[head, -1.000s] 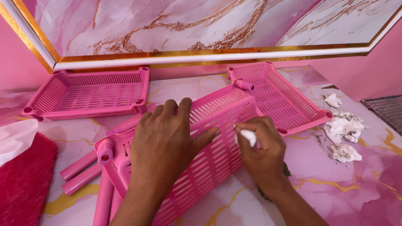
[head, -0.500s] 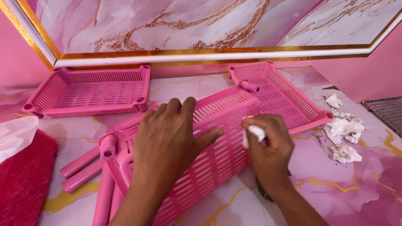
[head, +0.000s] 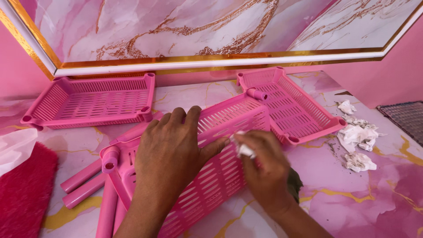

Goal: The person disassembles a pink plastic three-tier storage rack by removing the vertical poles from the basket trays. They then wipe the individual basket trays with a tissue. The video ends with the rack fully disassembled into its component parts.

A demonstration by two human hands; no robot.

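Note:
A pink slatted plastic tray stands tilted on its side in front of me. My left hand lies flat on its upper wall and holds it steady. My right hand is closed on a small white wad of tissue and presses it against the tray's slats, close to my left thumb. Two more pink trays lie flat on the pink marble surface: one at the back left, one at the back right.
Several pink plastic tubes lie under and left of the tilted tray. Crumpled white tissues are scattered at the right. A red fuzzy cloth and white plastic sheet sit at the left edge. A dark mat lies far right.
My right hand has slid the tissue wad leftwards along the tray's slats, towards my left thumb. My left hand has stayed in place on the tray.

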